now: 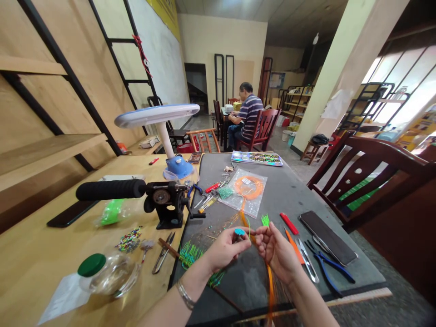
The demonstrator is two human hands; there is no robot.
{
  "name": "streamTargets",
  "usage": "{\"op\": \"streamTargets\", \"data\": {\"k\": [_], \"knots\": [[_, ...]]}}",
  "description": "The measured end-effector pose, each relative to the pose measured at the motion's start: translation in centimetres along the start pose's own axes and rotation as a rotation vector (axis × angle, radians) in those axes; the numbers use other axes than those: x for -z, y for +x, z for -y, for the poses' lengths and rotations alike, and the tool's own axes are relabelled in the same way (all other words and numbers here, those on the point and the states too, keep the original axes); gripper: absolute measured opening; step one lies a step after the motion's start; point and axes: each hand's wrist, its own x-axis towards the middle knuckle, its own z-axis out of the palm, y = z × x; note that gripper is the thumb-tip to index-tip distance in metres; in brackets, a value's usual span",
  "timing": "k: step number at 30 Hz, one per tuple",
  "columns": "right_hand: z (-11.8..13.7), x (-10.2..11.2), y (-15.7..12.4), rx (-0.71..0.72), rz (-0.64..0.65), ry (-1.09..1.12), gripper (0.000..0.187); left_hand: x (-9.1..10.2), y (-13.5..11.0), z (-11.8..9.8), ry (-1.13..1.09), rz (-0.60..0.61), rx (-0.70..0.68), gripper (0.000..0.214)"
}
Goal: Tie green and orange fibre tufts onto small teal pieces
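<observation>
My left hand (226, 249) is closed in a pinch on a small blue bead-like piece (239, 232) just above the dark mat (293, 195). Close beside it, my right hand (277, 249) is curled, with its fingers pinching a thin orange cord (270, 281) that hangs down toward me. The two hands almost touch at the fingertips. A tuft of green strands (265, 220) lies just behind my right hand. More green strands (189, 254) lie under my left wrist.
A small vice with a foam-covered handle (163, 200) stands on the wooden table. Scissors (163, 252), a jar with a green lid (102, 272), loose beads (129, 240), blue pliers (329, 265), a phone (327, 236) and bagged orange cord (247, 188) lie around. A person sits far behind.
</observation>
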Motion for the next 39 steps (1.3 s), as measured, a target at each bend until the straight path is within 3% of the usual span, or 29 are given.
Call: {"op": "streamTargets", "data": {"k": [5, 8, 13, 16, 21, 23, 29, 34, 39], "knots": [[0.5, -0.1, -0.1, -0.054, 0.074, 0.039, 0.036, -0.5, 0.7, 0.6, 0.119, 0.128, -0.078, 0.032], [0.7, 0.1, -0.1, -0.089, 0.110, 0.068, 0.035, -0.7, 0.7, 0.8, 0.131, 0.137, -0.158, 0.027], [1.0, 0.5, 0.1, -0.125, 0.128, 0.111, 0.034, -0.5, 0.6, 0.8, 0.077, 0.113, -0.041, 0.029], [1.8, 1.1, 0.3, -0.094, 0.038, 0.091, 0.031, -0.6, 0.6, 0.7, 0.038, 0.082, -0.004, 0.032], [2.5, 2.9, 0.0, 0.170, -0.320, -0.050, 0.039, -0.5, 0.8, 0.4, -0.168, -0.063, 0.078, 0.033], [1.8, 3.3, -0.1, 0.217, -0.381, -0.174, 0.042, -0.4, 0.9, 0.4, -0.264, -0.072, 0.129, 0.032], [-1.6, 2.2, 1.1, 0.179, -0.199, -0.468, 0.042, -0.2, 0.9, 0.4, -0.317, -0.074, 0.131, 0.030], [-2.0, 0.9, 2.1, 0.082, -0.112, -0.476, 0.048, -0.2, 0.7, 0.1, -0.225, -0.065, 0.081, 0.034], [-1.7, -0.2, 1.6, 0.058, -0.113, -0.406, 0.042, -0.3, 0.9, 0.5, -0.151, -0.063, 0.070, 0.038]]}}
